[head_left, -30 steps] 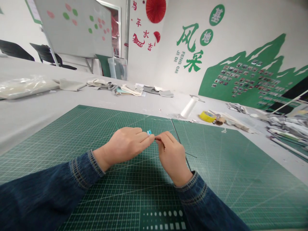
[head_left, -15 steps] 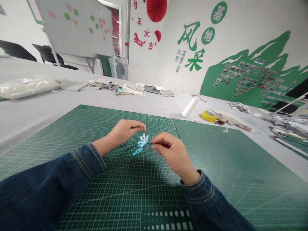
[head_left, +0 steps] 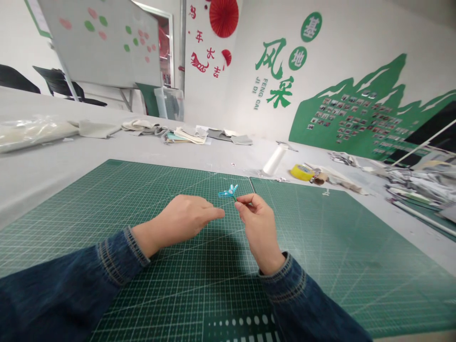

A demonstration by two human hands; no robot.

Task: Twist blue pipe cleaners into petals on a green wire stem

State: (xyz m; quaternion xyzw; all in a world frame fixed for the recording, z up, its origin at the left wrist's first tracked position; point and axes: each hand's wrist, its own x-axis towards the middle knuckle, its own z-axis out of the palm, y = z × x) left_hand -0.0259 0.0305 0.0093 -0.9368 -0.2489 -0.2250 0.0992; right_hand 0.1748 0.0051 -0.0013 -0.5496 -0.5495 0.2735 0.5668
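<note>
My right hand (head_left: 258, 223) pinches a thin stem between thumb and fingertips. At the top of the stem sits a small turquoise craft flower (head_left: 228, 192), with narrow, shiny, twisted petals. My left hand (head_left: 181, 221) holds nothing, its fingers pointing toward the stem and stopping just short of it. Both denim sleeves (head_left: 71, 280) rest low in view. Beneath my hands lies a green gridded cutting mat (head_left: 89, 228), and a second one (head_left: 342, 251) adjoins it on the right.
On the grey table (head_left: 53, 175) beyond the mats lie fabric swatches (head_left: 185, 135), a plastic-wrapped bundle (head_left: 32, 133), a white tube (head_left: 275, 159) and a yellow tape roll (head_left: 302, 172). A heap of fabric and strips (head_left: 420, 185) lies at the right.
The flower has turned and rises higher, now showing a narrower outline above my right hand. My left hand has drawn back from it, leaving a gap.
</note>
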